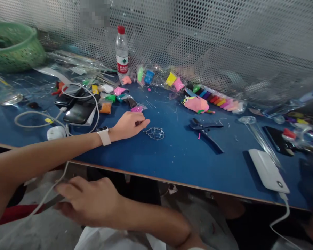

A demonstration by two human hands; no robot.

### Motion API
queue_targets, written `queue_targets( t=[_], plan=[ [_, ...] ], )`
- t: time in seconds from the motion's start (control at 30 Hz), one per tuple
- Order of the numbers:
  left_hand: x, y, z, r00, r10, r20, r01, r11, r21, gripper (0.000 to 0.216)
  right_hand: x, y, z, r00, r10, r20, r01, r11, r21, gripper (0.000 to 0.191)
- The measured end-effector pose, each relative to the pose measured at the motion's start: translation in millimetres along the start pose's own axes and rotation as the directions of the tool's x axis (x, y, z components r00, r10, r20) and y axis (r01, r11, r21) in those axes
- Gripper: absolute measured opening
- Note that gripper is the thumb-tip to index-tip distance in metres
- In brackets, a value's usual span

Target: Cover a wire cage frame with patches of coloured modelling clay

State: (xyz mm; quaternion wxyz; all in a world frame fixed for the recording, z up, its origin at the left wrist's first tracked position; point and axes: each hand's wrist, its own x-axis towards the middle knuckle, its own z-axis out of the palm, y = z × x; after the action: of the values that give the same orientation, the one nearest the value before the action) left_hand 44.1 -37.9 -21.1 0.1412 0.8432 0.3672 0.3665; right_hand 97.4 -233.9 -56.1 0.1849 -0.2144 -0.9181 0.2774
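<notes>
My left hand (129,125), with a white-banded watch at the wrist, rests on the blue table with its fingers curled in and the thumb pointing right. Just beyond the thumb lies a small fish-shaped frame of silvery wire (155,133); its thin tail ends close under the thumb. Whether the curled fingers hold anything is hidden. Below the table edge, my right hand (94,201) reaches across to the left, near a white cable (45,198). Motion blurs its bent fingers, and I cannot see anything clearly between them.
Dark-handled pliers (207,135) lie right of the wire frame, with a pink clay figure (197,104) behind them. Coloured clay packets, a water bottle (122,55) and a green basket (18,48) line the back. Phones (80,109) lie left, a white power bank (268,170) right.
</notes>
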Motion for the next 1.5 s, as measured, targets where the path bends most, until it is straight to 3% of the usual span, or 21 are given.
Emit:
queue_targets(
  t=[0.1, 0.2, 0.33, 0.4, 0.53, 0.63, 0.8, 0.93, 1.03, 1.1, 1.2, 1.3, 1.37, 1.43, 1.5],
  plan=[
    [4, -1, -1, 0.999, 0.042, 0.035, -0.044, 0.998, 0.054, 0.052, 15, -9, 2, 0.996, 0.089, -0.017, -0.086, 0.987, 0.138, 0.065],
    [13, 3, 2, 0.993, 0.081, 0.09, -0.086, 0.995, 0.05, 0.055, 22, -16, -1, 0.995, 0.099, 0.029, -0.102, 0.986, 0.132, 0.043],
    [34, 16, 18, 0.987, 0.093, 0.129, -0.094, 0.996, 0.0, 0.056, 29, -23, 1, 0.979, -0.069, 0.191, 0.03, 0.979, 0.201, 0.041],
    [46, 23, 32, 0.995, 0.054, 0.088, -0.05, 0.998, -0.05, 0.053, 32, -21, 0, 0.952, -0.175, 0.25, 0.119, 0.967, 0.225, 0.039],
    [60, 28, 56, 0.994, -0.074, -0.084, 0.056, 0.977, -0.205, 0.049, 22, -4, -10, 0.927, -0.281, 0.249, 0.235, 0.951, 0.199, 0.046],
    [59, 21, 61, 0.985, -0.087, -0.148, 0.047, 0.967, -0.251, 0.049, 4, 15, -15, 0.938, -0.269, 0.22, 0.21, 0.943, 0.258, 0.047],
    [56, 7, 64, 0.984, -0.072, -0.164, 0.038, 0.978, -0.206, 0.051, -18, 33, -27, 0.989, -0.073, 0.126, 0.026, 0.938, 0.344, 0.036],
    [57, 1, 70, 0.979, -0.04, -0.198, 0.015, 0.992, -0.126, 0.057, -28, 29, -83, 0.998, -0.022, -0.059, 0.046, 0.895, 0.444, 0.02],
    [54, 0, 68, 0.979, -0.002, -0.206, -0.01, 0.998, -0.058, 0.058, -34, 30, -131, 0.978, -0.017, -0.207, 0.089, 0.934, 0.346, 0.025],
    [49, -2, 64, 0.98, 0.013, -0.199, -0.019, 0.999, -0.026, 0.056, -33, 41, -157, 0.969, -0.032, -0.245, 0.092, 0.967, 0.238, 0.032],
    [41, -7, 56, 0.98, 0.037, -0.197, -0.034, 0.999, 0.02, 0.039, -28, 76, -188, 0.917, -0.058, -0.396, 0.107, 0.989, 0.103, 0.033],
    [34, -10, 47, 0.971, 0.052, -0.232, -0.049, 0.999, 0.016, 0.017, -24, 128, -215, 0.782, -0.116, -0.613, 0.169, 0.985, 0.029, 0.031],
    [32, -9, 43, 0.96, 0.059, -0.275, -0.061, 0.998, -0.001, 0.011, -25, 165, -226, 0.73, -0.098, -0.676, 0.178, 0.983, 0.049, 0.034],
    [31, -8, 41, 0.955, 0.092, -0.283, -0.093, 0.996, 0.009, 0.025, -29, 196, -227, 0.696, -0.059, -0.716, 0.191, 0.976, 0.106, 0.045],
    [29, -7, 41, 0.959, 0.166, -0.228, -0.154, 0.986, 0.069, 0.048, -36, 215, -220, 0.713, 0.011, -0.701, 0.188, 0.96, 0.206, 0.056]
  ],
)
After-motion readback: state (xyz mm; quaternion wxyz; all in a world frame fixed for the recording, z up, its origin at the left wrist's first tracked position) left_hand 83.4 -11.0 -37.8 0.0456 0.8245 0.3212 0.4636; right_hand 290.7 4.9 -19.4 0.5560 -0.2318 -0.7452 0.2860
